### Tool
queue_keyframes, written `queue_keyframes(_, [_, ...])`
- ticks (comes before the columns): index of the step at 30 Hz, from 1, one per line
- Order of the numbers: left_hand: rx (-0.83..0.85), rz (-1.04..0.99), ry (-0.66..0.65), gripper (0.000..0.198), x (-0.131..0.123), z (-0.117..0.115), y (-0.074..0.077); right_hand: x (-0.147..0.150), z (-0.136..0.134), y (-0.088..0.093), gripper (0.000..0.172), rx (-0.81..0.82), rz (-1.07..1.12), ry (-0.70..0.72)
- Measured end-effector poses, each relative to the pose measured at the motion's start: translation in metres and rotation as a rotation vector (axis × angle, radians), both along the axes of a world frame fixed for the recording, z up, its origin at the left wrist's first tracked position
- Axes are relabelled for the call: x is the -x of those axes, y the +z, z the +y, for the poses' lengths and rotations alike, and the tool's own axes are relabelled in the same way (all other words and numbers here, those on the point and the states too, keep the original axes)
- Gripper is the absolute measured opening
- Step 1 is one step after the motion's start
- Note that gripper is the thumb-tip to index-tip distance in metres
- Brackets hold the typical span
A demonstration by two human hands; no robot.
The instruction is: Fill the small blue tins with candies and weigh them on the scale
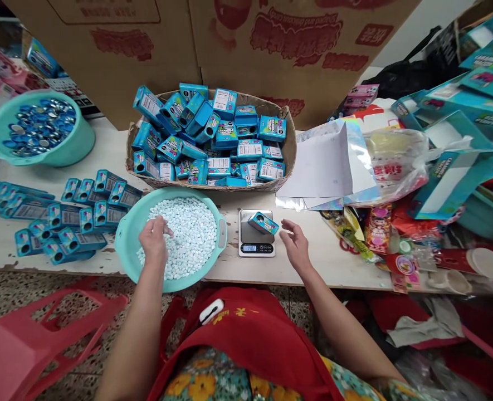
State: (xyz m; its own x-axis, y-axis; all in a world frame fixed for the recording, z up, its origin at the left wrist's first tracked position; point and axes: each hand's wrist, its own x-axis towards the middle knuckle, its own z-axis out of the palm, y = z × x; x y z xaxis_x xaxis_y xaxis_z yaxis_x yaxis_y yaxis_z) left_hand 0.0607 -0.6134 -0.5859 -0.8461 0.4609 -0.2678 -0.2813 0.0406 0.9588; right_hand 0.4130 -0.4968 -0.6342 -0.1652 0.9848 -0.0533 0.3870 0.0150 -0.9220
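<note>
My left hand [154, 238] is over a turquoise basin [123, 236] of small white candies [190, 236], its fingers curled together. Whatever lies inside those fingers is hidden. On the table to the right sits a small digital kitchen scale [257, 250] with a lit display. A blue candy box [263, 223] lies tilted on its steel plate, a round hole in its near end. Just right of the scale, my right hand [295, 243] is open, fingers apart, close to the box but not on it.
Behind the basin, a cut-down carton [206, 186] holds many blue boxes. More blue boxes [81, 239] stand in rows at left, near a tub [41, 150] of blue-and-silver lids or discs. Papers [319, 161], wrappers and folded packaging crowd the right. A red stool [49, 334] stands lower left.
</note>
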Motion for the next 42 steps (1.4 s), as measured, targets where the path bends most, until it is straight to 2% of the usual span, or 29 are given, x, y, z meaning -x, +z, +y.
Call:
queue_keyframes(2, [0.013, -0.057, 0.045, 0.027, 0.003, 0.003, -0.002, 0.015, 0.002, 0.006, 0.052, -0.083, -0.034, 0.061])
queue_keyframes(5, [-0.018, -0.291, 0.041, 0.034, 0.004, 0.008, 0.008, 0.038, 0.004, 0.025, 0.039, -0.208, -0.080, 0.095])
queue_keyframes(7, [-0.091, -0.483, 0.001, 0.038, -0.004, 0.013, 0.027, 0.054, 0.001, 0.045, 0.034, -0.299, -0.065, 0.145])
queue_keyframes(9, [-0.186, -0.613, -0.059, 0.040, -0.022, 0.021, 0.053, 0.069, -0.005, 0.067, 0.033, -0.368, -0.043, 0.238])
queue_keyframes(12, [-0.268, -0.536, -0.143, 0.043, -0.060, 0.037, 0.085, 0.093, -0.018, 0.093, 0.033, -0.399, -0.022, 0.403])
queue_keyframes(14, [-0.284, -0.365, -0.144, 0.043, -0.081, 0.045, 0.094, 0.107, -0.026, 0.100, 0.034, -0.400, -0.011, 0.482])
queue_keyframes(17, [-0.243, -0.095, -0.144, 0.044, -0.095, 0.050, 0.089, 0.122, -0.034, 0.100, 0.034, -0.390, -0.009, 0.521])
queue_keyframes(19, [-0.212, -0.019, -0.138, 0.044, -0.095, 0.050, 0.082, 0.127, -0.035, 0.098, 0.033, -0.384, -0.014, 0.526])
queue_keyframes(22, [-0.209, -0.036, -0.109, 0.044, -0.092, 0.050, 0.078, 0.129, -0.034, 0.096, 0.032, -0.377, -0.019, 0.532])
queue_keyframes(29, [-0.237, -0.022, -0.138, 0.039, -0.091, 0.054, 0.080, 0.130, -0.031, 0.094, 0.035, -0.361, 0.009, 0.511])
queue_keyframes(34, [-0.222, -0.077, -0.129, 0.043, -0.090, 0.058, 0.082, 0.132, -0.030, 0.095, 0.035, -0.345, 0.015, 0.513])
queue_keyframes(37, [-0.238, -0.135, -0.169, 0.045, -0.084, 0.057, 0.086, 0.125, -0.030, 0.098, 0.035, -0.309, 0.065, 0.506])
queue_keyframes(39, [-0.207, -0.114, -0.151, 0.044, -0.073, 0.051, 0.083, 0.111, -0.029, 0.097, 0.035, -0.265, 0.108, 0.471])
queue_keyframes(42, [0.030, 0.175, -0.141, 0.034, -0.046, 0.032, 0.064, 0.079, -0.026, 0.084, 0.035, -0.165, 0.118, 0.316])
